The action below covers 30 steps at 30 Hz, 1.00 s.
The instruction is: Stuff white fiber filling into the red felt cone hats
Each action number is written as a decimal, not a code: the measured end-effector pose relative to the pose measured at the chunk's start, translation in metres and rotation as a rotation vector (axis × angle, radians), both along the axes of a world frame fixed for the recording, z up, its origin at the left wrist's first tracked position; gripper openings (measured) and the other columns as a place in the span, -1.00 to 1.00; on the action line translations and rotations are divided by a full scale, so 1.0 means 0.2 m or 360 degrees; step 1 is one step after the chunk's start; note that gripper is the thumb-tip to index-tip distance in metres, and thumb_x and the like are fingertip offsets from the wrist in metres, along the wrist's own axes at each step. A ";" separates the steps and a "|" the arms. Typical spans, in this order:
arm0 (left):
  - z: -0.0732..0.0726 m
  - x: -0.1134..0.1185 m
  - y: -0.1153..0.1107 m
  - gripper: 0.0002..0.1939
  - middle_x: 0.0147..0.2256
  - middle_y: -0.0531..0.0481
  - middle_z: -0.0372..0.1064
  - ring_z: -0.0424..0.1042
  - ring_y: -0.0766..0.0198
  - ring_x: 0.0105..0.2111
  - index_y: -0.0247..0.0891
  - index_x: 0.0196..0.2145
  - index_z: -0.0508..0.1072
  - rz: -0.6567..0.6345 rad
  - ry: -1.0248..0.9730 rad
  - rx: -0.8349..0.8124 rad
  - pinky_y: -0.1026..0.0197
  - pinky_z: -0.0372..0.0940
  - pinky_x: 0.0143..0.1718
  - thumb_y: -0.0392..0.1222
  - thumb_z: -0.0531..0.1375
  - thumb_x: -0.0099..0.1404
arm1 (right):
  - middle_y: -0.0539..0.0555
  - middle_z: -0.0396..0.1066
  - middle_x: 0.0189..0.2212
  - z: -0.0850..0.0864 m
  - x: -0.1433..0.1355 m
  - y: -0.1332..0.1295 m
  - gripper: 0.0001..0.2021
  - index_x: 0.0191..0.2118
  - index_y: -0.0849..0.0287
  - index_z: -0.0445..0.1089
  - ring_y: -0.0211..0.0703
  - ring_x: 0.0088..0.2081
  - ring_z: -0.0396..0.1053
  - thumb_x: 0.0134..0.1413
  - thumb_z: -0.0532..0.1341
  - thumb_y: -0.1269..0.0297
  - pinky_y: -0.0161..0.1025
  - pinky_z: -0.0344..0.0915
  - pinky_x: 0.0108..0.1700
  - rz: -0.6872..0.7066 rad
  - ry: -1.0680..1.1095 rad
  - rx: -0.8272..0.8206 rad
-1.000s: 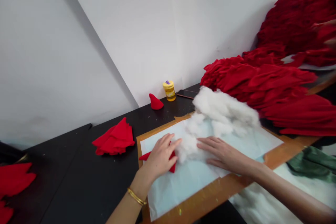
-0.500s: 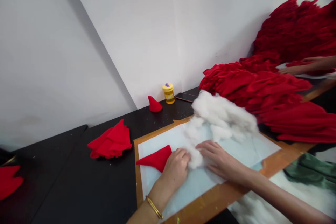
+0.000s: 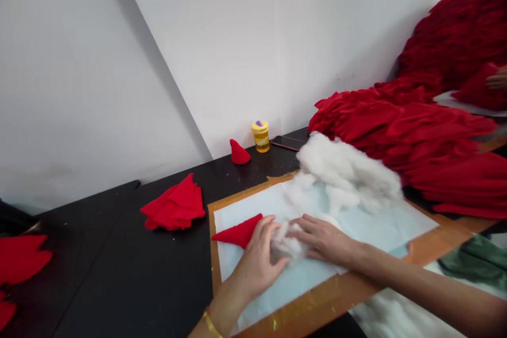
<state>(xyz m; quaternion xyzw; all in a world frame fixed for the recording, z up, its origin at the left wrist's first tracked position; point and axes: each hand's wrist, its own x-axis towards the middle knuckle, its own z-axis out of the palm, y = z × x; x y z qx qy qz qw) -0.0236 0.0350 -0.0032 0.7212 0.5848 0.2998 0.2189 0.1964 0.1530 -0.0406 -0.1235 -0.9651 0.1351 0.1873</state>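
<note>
A small tuft of white stuffing [image 3: 288, 243] lies between both hands on the pale sheet [image 3: 253, 314]. My left hand [image 3: 261, 253] curves around its left side, thumb and fingers apart. From the right, my right hand [image 3: 320, 240] is against the same tuft, its fingers bent over the edge and partly pressed into it. A red cone-shaped cloth piece [image 3: 240, 232] lies flat just left of my left hand, its tip pointing left. Behind my right hand is a larger heap of white stuffing [image 3: 348, 169].
Red cloth pieces [image 3: 176, 205] lie left on the black table [image 3: 119, 274]. A small red cone [image 3: 239, 153], yellow-lidded jar [image 3: 260, 137] and phone [image 3: 288, 142] are near the wall. Red cloth piles [image 3: 428, 132] fill the right; another person's hand [image 3: 497, 79] is beyond. Green cloth [image 3: 475, 259] lies lower right.
My left hand has opened, its thumb and fingers spreading around the tuft. The other person's hand has shifted right with red cloth lifted. The whole view has moved slightly.
</note>
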 end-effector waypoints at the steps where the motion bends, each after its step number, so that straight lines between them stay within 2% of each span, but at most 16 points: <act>1: 0.01 -0.03 -0.03 -0.33 0.26 -0.28 0.17 0.18 -0.07 0.29 -0.19 0.17 0.22 0.0030 -0.0009 0.0013 -0.21 0.18 0.26 -0.44 0.27 0.13 | 0.20 0.44 -0.10 0.00 -0.01 -0.01 -0.72 0.07 0.10 0.42 0.00 -0.11 0.40 0.28 0.19 0.26 -0.13 0.37 -0.08 -0.0032 0.0024 -0.0019; 4: 0.03 -0.07 -0.07 -0.47 0.11 -0.18 0.36 0.35 0.00 0.16 -0.16 0.06 0.33 0.0035 -0.0045 0.0023 -0.12 0.31 0.16 -0.49 0.18 0.14 | 0.10 0.39 -0.29 0.01 -0.07 -0.10 -0.83 -0.21 0.16 0.44 -0.13 -0.37 0.33 0.30 0.14 0.23 -0.26 0.31 -0.34 -0.0136 0.0107 -0.0085; 6: 0.02 -0.06 -0.07 -0.58 -0.01 -0.15 0.44 0.46 0.06 0.01 -0.18 -0.12 0.40 0.0035 -0.0089 0.0040 0.00 0.41 0.01 -0.54 0.10 0.11 | 0.07 0.36 -0.34 0.03 -0.14 -0.16 -0.80 -0.30 0.16 0.40 -0.17 -0.41 0.31 0.31 0.16 0.18 -0.28 0.28 -0.39 -0.0209 0.0177 -0.0154; 8: -0.01 -0.03 -0.06 -0.63 -0.08 -0.14 0.46 0.50 0.08 -0.08 -0.20 -0.22 0.39 0.0107 -0.0103 0.0104 0.05 0.44 -0.08 -0.56 0.05 0.08 | 0.05 0.37 -0.35 0.05 -0.20 -0.20 -0.79 -0.33 0.15 0.37 -0.16 -0.38 0.34 0.32 0.17 0.17 -0.28 0.32 -0.36 -0.0277 0.0243 -0.0235; 11: -0.05 0.04 -0.03 -0.61 -0.05 -0.20 0.44 0.47 0.01 -0.02 -0.22 -0.18 0.37 0.0257 -0.0068 0.0199 -0.06 0.41 0.00 -0.55 0.04 0.09 | 0.02 0.39 -0.39 0.06 -0.22 -0.18 -0.80 -0.35 0.12 0.36 -0.14 -0.31 0.38 0.35 0.13 0.28 -0.25 0.38 -0.26 -0.0361 0.0275 -0.0323; 14: -0.06 0.11 -0.01 -0.57 0.05 -0.25 0.35 0.39 -0.01 0.09 -0.23 -0.06 0.32 0.0289 -0.0088 0.0258 -0.10 0.37 0.08 -0.54 0.04 0.15 | 0.03 0.38 -0.39 0.07 -0.18 -0.14 -0.82 -0.39 0.13 0.38 -0.07 -0.24 0.37 0.28 0.17 0.38 -0.17 0.38 -0.18 -0.0415 0.0198 -0.0319; 16: -0.04 0.13 -0.01 -0.63 0.06 -0.23 0.31 0.40 0.04 0.08 -0.20 -0.09 0.32 0.0230 -0.0109 0.0273 -0.03 0.40 0.05 -0.52 0.04 0.20 | 0.09 0.40 -0.32 0.07 -0.15 -0.13 -0.89 -0.34 0.14 0.41 0.03 -0.16 0.36 0.18 0.21 0.47 -0.05 0.37 -0.10 -0.0458 0.0122 -0.0272; 19: -0.03 0.13 -0.03 -0.73 -0.03 -0.15 0.33 0.45 0.11 -0.03 -0.19 -0.23 0.36 0.0081 -0.0065 0.0206 0.07 0.44 -0.03 -0.52 0.05 0.24 | 0.27 0.42 -0.01 0.08 -0.15 -0.17 -0.78 -0.20 0.16 0.43 0.26 0.03 0.30 0.10 0.18 0.57 0.18 0.32 -0.03 -0.0529 0.0023 -0.0202; 21: -0.04 0.12 -0.04 -0.72 -0.09 -0.12 0.35 0.45 0.14 -0.09 -0.20 -0.25 0.38 0.0026 0.0007 0.0177 0.07 0.44 -0.04 -0.54 0.04 0.24 | 0.35 0.27 0.23 0.09 -0.15 -0.21 -0.72 -0.14 0.18 0.43 0.33 0.14 0.25 0.11 0.10 0.61 0.27 0.28 0.03 -0.0544 -0.0054 -0.0166; 23: -0.06 0.12 -0.03 -0.72 -0.13 -0.12 0.36 0.45 0.14 -0.12 -0.22 -0.26 0.40 0.0030 0.0057 0.0182 0.06 0.44 -0.05 -0.53 0.01 0.27 | 0.39 0.01 0.39 0.10 -0.12 -0.26 -0.63 0.03 0.23 0.37 0.33 0.25 0.16 0.11 0.08 0.58 0.30 0.22 0.13 -0.0469 -0.0111 -0.0167; 25: -0.09 0.12 -0.01 -0.73 -0.16 -0.11 0.38 0.45 0.13 -0.14 -0.22 -0.27 0.41 0.0055 0.0066 0.0192 0.05 0.45 -0.06 -0.51 0.01 0.30 | 0.44 -0.26 0.46 0.10 -0.09 -0.30 -0.35 0.32 0.31 0.07 0.30 0.37 -0.01 0.10 0.16 0.47 0.27 0.13 0.24 -0.0317 -0.0123 -0.0185; 27: -0.10 0.12 0.01 -0.74 -0.20 -0.09 0.40 0.45 0.13 -0.18 -0.21 -0.27 0.42 0.0065 0.0054 0.0182 0.05 0.46 -0.10 -0.50 0.02 0.29 | 0.47 -0.38 0.46 0.08 -0.07 -0.32 -0.05 0.44 0.30 -0.31 0.32 0.42 -0.18 0.07 0.27 0.30 0.28 0.05 0.29 -0.0228 -0.0106 -0.0167; 28: -0.10 0.12 0.02 -0.74 -0.22 -0.08 0.41 0.46 0.13 -0.19 -0.21 -0.28 0.43 0.0062 0.0049 0.0179 0.05 0.46 -0.11 -0.50 0.03 0.29 | 0.46 -0.34 0.46 0.07 -0.08 -0.32 0.01 0.45 0.26 -0.37 0.34 0.42 -0.16 0.07 0.30 0.23 0.29 0.06 0.28 -0.0242 -0.0098 -0.0138; 30: -0.09 0.12 0.03 -0.75 -0.23 -0.09 0.43 0.47 0.13 -0.19 -0.22 -0.30 0.44 0.0043 0.0039 0.0177 0.06 0.46 -0.10 -0.50 0.05 0.27 | 0.44 -0.08 0.41 0.05 -0.12 -0.31 -0.05 0.45 0.20 -0.25 0.37 0.33 0.04 0.10 0.32 0.14 0.29 0.17 0.20 -0.0361 -0.0082 -0.0084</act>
